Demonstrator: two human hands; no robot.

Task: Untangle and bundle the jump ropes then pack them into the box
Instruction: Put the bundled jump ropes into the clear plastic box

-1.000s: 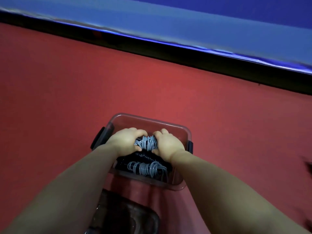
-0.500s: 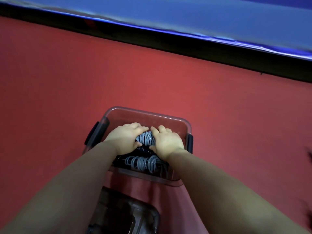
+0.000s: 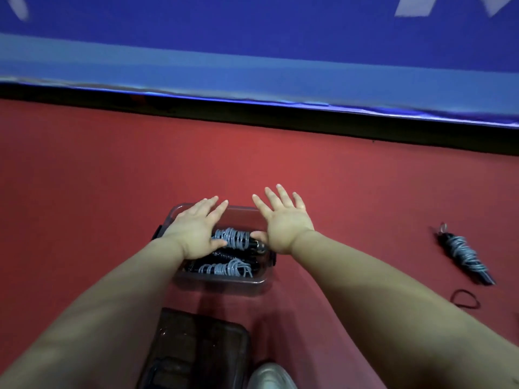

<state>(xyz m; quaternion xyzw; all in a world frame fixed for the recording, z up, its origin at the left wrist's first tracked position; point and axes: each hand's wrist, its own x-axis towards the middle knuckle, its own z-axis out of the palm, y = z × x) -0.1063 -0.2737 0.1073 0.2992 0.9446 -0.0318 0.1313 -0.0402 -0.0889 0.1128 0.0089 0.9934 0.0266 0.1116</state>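
Note:
A clear plastic box (image 3: 254,282) with dark side latches stands on the red floor. Inside lie bundled jump ropes, grey cord wound round black handles: one bundle (image 3: 234,238) at the top, another (image 3: 227,269) nearer me. My left hand (image 3: 195,230) is spread flat over the box's left part, its thumb beside the upper bundle. My right hand (image 3: 282,217) hovers over the box's right side with fingers straight and splayed, thumb by the bundle's black end. Neither hand holds anything. A third bundled jump rope (image 3: 463,255) lies on the floor at the far right.
The dark translucent lid (image 3: 196,349) lies on the floor just in front of the box. A black elastic band (image 3: 464,299) lies near the right bundle. A silver shoe tip (image 3: 271,374) shows at the bottom. A black strip and blue wall (image 3: 252,51) bound the floor beyond.
Both hands pressed a rope bundle into the box, then let go and spread their fingers. The view has tilted up, showing the bundle and band at the right.

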